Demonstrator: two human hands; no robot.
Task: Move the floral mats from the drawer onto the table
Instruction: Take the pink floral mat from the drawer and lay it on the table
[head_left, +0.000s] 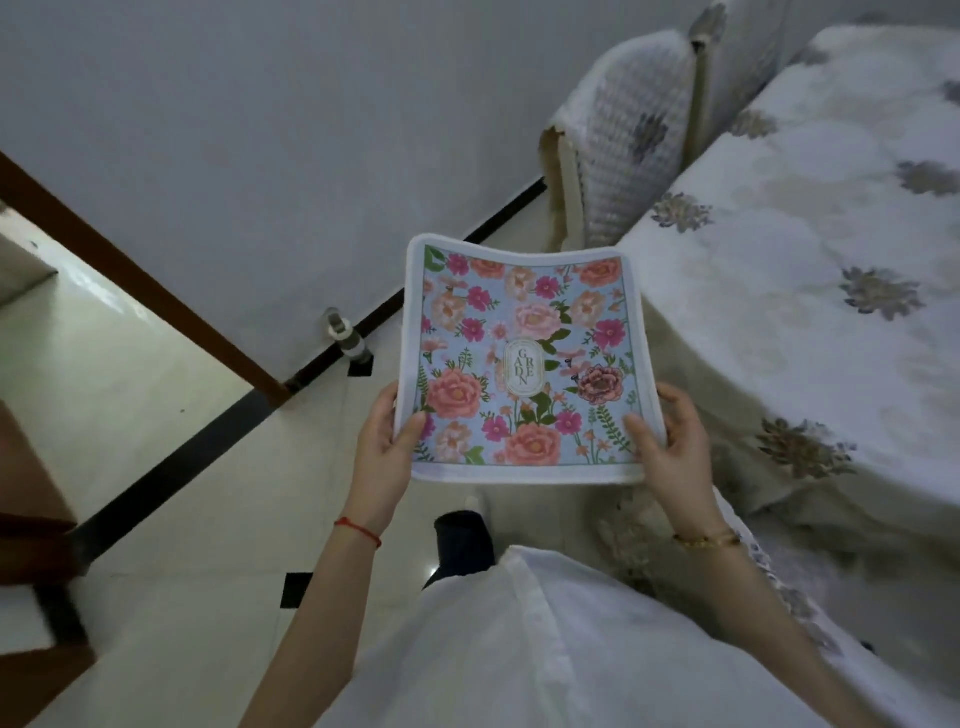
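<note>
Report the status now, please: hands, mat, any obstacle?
Left hand and right hand grip the floral mat by its near corners. Mat in the air, over the floor. Table at right, nothing between.

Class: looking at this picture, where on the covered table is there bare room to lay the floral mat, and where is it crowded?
The floral mat is held in the air by the left hand and right hand. The table at right shows only its patterned cloth: the whole visible top is free, from the near rounded edge back to the covered chair. The tightest spot is the chair gap.
</note>
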